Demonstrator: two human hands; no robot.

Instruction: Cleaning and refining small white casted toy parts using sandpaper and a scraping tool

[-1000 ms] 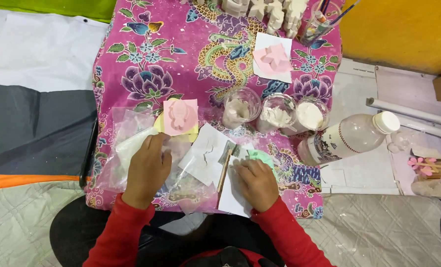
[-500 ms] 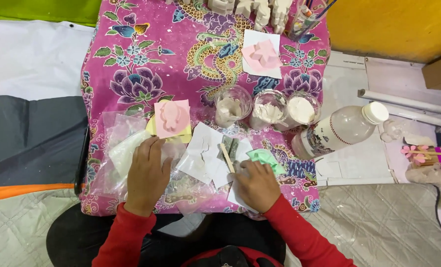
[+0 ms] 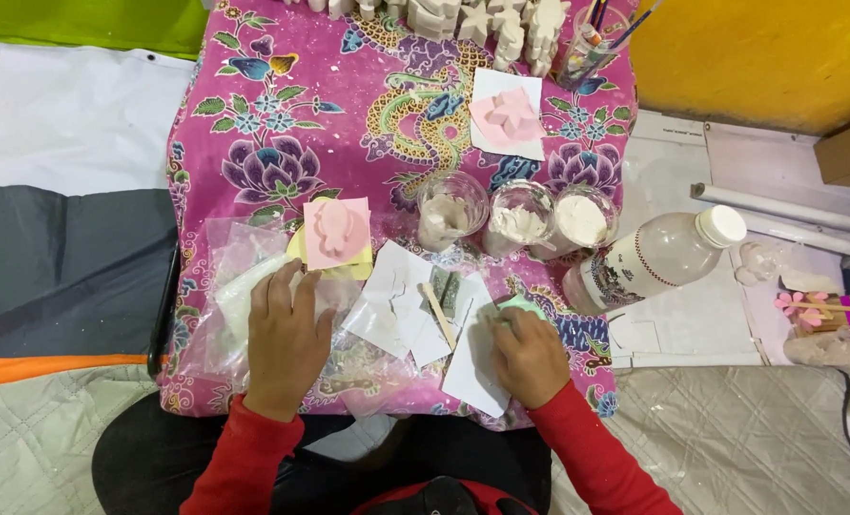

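Note:
My left hand [image 3: 285, 334] lies flat, fingers apart, on a clear plastic bag [image 3: 229, 305] of white powder at the table's near left. My right hand [image 3: 530, 355] is closed over a small pale green piece [image 3: 522, 305] on a sheet of white paper [image 3: 472, 367]. A wooden stick [image 3: 438, 315] lies on torn white paper scraps [image 3: 391, 305] between the hands. A pink mould [image 3: 334, 231] rests on a yellow one just beyond my left hand.
Three clear cups of white powder [image 3: 518, 217] stand mid-table, a plastic bottle [image 3: 658, 257] lying beside them. Another pink mould on paper [image 3: 509, 114], white cast figures [image 3: 487, 19] and a cup of brushes [image 3: 592, 43] sit at the back on the pink floral cloth [image 3: 282, 114].
The view has shifted slightly. Both hands stay at the near edge; the right hand has settled over the green piece, the left remains on the bag.

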